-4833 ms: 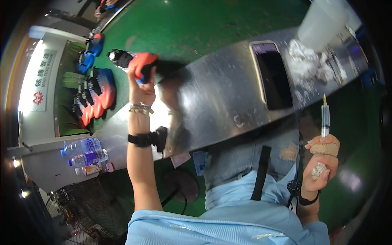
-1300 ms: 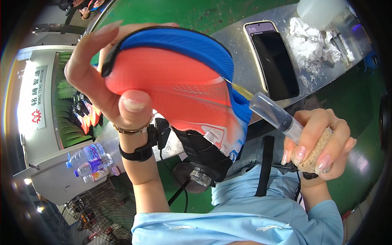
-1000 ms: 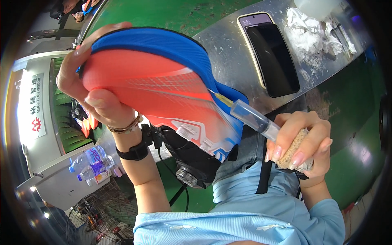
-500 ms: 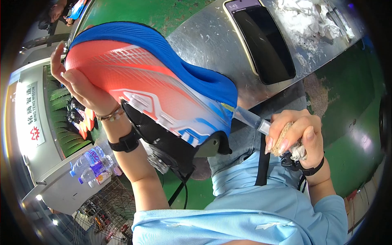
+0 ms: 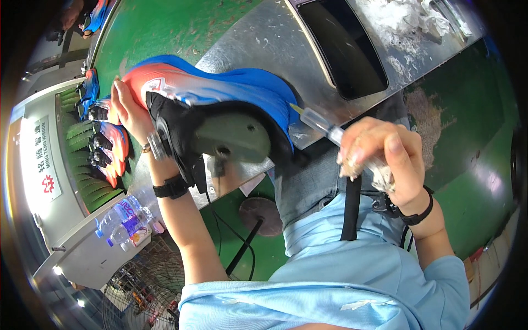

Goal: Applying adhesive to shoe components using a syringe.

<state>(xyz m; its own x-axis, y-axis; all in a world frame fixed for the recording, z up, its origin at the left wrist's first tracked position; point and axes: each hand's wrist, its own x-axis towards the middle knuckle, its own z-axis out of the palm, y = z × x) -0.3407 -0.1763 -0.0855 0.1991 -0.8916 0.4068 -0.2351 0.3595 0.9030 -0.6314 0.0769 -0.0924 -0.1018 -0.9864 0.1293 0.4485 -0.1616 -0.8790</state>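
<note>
My left hand (image 5: 131,113) holds a sports shoe (image 5: 220,85) by its toe half, over the metal bench. The shoe fades from orange-red through white to blue, and has a blue sole. Its black collar tips toward me, showing the grey-green top of a shoe last (image 5: 234,138) with holes in it. My right hand (image 5: 393,154) is closed around a clear syringe (image 5: 320,123) with a yellow tip. That tip points at the blue heel, close beside it; I cannot tell whether they touch. A tan and whitish wad (image 5: 380,175) sits in the same hand.
A dark-screened phone (image 5: 346,49) lies on the metal bench (image 5: 242,49), with crumpled white tissue (image 5: 404,22) farther right. At left, more shoes (image 5: 113,151) stand near a green slatted strip. Plastic bottles (image 5: 127,220) rest on a ledge above a wire fan (image 5: 143,291).
The shoe has tilted, so its collar and last now face me and its side shows less. My right hand with the syringe has shifted slightly left and upward.
</note>
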